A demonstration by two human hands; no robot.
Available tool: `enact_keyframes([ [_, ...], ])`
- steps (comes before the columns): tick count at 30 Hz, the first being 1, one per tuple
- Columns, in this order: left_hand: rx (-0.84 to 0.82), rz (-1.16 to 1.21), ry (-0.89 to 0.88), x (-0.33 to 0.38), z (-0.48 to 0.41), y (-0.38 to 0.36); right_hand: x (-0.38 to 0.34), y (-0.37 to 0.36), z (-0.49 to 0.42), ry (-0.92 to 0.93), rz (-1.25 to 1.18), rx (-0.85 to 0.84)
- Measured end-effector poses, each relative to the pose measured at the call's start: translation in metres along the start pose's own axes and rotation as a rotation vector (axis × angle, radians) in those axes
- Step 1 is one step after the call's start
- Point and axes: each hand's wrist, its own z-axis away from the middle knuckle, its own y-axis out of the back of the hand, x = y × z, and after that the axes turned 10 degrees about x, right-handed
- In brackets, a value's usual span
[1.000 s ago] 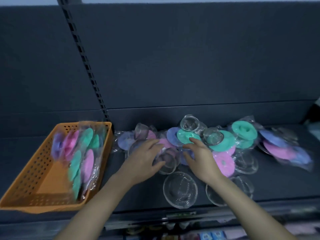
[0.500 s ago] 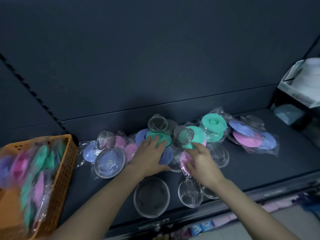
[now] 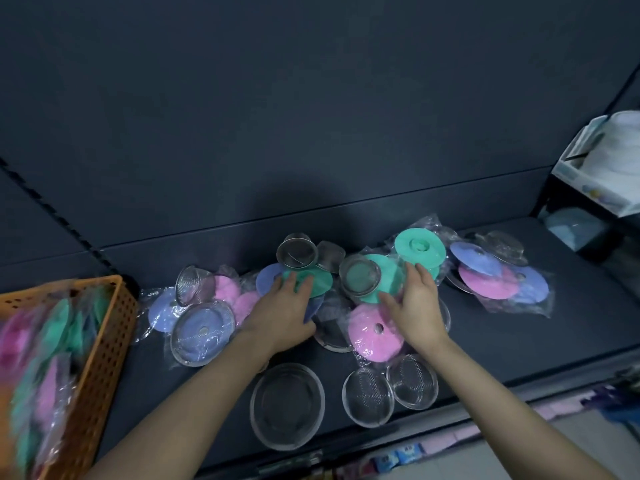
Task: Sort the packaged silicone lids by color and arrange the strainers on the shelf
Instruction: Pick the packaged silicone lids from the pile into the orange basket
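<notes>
Packaged silicone lids in green, pink and blue lie jumbled on the dark shelf (image 3: 571, 334), mixed with metal mesh strainers. My left hand (image 3: 284, 313) lies on a green lid (image 3: 320, 280) and a blue one beneath it, fingers spread. My right hand (image 3: 414, 303) grips the edge of another green lid (image 3: 384, 275), beside a round strainer (image 3: 358, 275) resting on it. A pink lid (image 3: 374, 332) lies just under that hand. Three flat strainers (image 3: 287, 405) (image 3: 367, 396) (image 3: 412, 381) sit near the front edge.
An orange perforated basket (image 3: 100, 355) at the left holds several wrapped lids. More lids (image 3: 498, 275) lie at the right. A white boxed item (image 3: 602, 161) stands on a neighbouring shelf at the far right. The shelf's front lip is close below the strainers.
The view has swung right, sliding the basket toward the left edge. My right hand has moved up from the pink lid onto the green lid; my left hand stays on the green and blue lids.
</notes>
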Motion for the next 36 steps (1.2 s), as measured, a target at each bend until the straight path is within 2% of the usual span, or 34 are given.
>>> enact_keyframes([
  [5,0.093,0.061,0.040,0.001,0.002,0.000,-0.006,-0.001,-0.008,-0.111,-0.066,0.004],
  [10,0.216,0.142,0.028,-0.005,0.003,0.004,-0.004,0.007,-0.007,-0.132,-0.098,0.014],
  [16,0.367,0.493,0.207,-0.010,0.005,0.022,-0.001,0.010,-0.003,-0.190,-0.205,0.074],
  [20,0.503,0.794,0.375,-0.011,0.006,0.039,-0.003,0.009,-0.003,-0.323,-0.418,0.030],
  [23,0.589,0.952,0.501,-0.016,0.010,0.047,-0.008,0.006,-0.002,-0.217,-0.339,0.038],
  [26,0.639,1.048,0.532,-0.020,0.018,0.052,-0.016,0.005,-0.002,-0.236,-0.456,0.039],
  [30,0.672,1.210,0.600,-0.027,0.024,0.058,-0.027,0.010,-0.004,-0.208,-0.590,0.145],
  [36,0.649,1.124,0.521,-0.028,0.034,0.055,-0.035,0.027,-0.013,-0.273,-0.751,0.292],
])
